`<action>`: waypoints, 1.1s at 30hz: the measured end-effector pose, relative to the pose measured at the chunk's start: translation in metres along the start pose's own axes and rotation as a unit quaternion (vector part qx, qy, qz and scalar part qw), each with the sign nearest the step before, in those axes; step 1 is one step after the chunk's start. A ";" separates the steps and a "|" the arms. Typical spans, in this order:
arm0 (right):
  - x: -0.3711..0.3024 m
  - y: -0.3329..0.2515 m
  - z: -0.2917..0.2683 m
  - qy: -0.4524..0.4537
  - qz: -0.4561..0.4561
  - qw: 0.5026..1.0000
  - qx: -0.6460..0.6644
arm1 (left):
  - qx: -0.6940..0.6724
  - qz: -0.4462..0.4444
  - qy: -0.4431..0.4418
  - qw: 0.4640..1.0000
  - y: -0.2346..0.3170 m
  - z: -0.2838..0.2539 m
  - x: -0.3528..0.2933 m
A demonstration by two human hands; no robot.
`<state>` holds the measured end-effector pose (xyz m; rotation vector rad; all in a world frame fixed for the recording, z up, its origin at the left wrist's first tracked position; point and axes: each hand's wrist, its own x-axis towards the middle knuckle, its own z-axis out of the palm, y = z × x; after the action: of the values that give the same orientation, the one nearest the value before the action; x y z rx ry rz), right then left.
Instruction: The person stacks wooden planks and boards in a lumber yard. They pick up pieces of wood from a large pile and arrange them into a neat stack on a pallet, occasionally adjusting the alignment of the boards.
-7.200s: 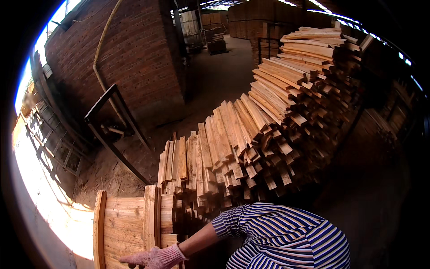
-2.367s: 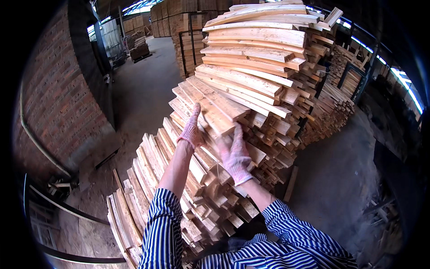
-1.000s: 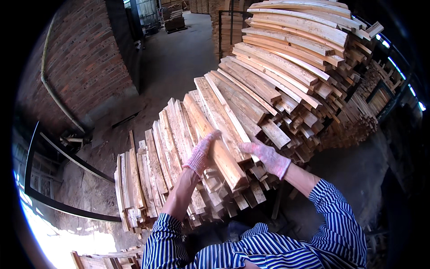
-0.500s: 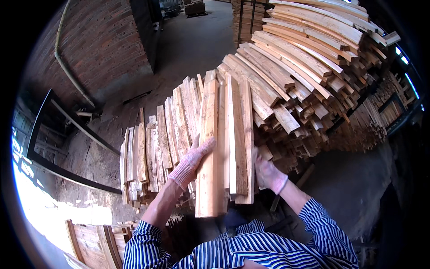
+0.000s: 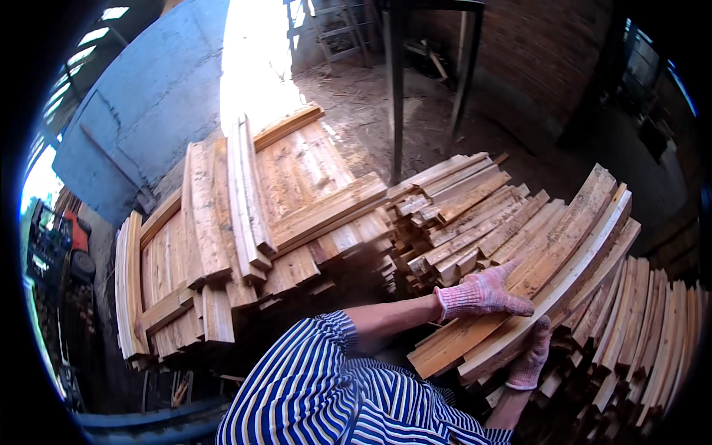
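Several long, rough-sawn wooden boards point(image 5: 567, 256) are held in a bundle between my two gloved hands, at the right of the view. My left hand point(image 5: 486, 291), in a pinkish knit glove, is closed on the bundle from its left side, its thumb lying across the top. On the opposite side my right hand point(image 5: 530, 356) grips the edge of the boards near their lower ends, its fingers partly hidden. The bundle slants from lower left to upper right, above a pile of loose boards point(image 5: 475, 215).
A neat stack of boards point(image 5: 311, 167) with crosswise pieces on top stands at the left. More boards point(image 5: 645, 326) are piled at the lower right. Behind are a dark metal frame point(image 5: 395, 96), a blue-grey wall point(image 5: 163, 96) and a red-and-dark vehicle point(image 5: 74, 230).
My view has swung left, bringing the crosswise-topped stack into the middle left. Both hands have lifted a bundle of boards, and my right hand has closed on its edge.
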<state>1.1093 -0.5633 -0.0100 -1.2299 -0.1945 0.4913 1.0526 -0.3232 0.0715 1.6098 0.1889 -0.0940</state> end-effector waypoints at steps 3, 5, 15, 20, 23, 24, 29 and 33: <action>0.021 -0.037 0.074 -0.094 -0.013 0.995 -0.033 | -0.037 0.106 0.136 0.984 0.021 -0.031 -0.050; 0.047 -0.029 0.108 -0.161 0.022 0.986 0.026 | -0.062 0.100 0.185 0.976 0.047 -0.058 -0.095; 0.047 -0.061 0.415 -0.555 0.111 0.817 0.106 | -0.054 0.103 0.446 0.887 0.099 -0.196 -0.277; 0.037 -0.039 0.514 -0.526 -0.072 0.790 -0.307 | 0.317 -0.278 0.635 0.648 0.087 -0.283 -0.352; 0.075 0.018 0.520 -0.633 -0.120 0.716 -0.269 | 0.259 -0.244 0.602 0.715 0.063 -0.300 -0.386; 0.091 0.029 0.512 -0.594 -0.194 0.706 -0.335 | 0.226 -0.217 0.583 0.749 0.058 -0.313 -0.383; 0.077 0.105 0.511 -0.624 -0.195 0.708 -0.267 | -0.177 0.035 0.454 0.873 -0.027 -0.366 -0.461; 0.094 0.042 0.502 -0.482 -0.133 0.826 -0.260 | 0.088 0.001 0.535 0.840 0.028 -0.300 -0.430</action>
<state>0.9800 -0.0810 0.1070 -1.3454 -1.4282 0.8149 0.6184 -0.0524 0.1902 1.6847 1.0663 0.8407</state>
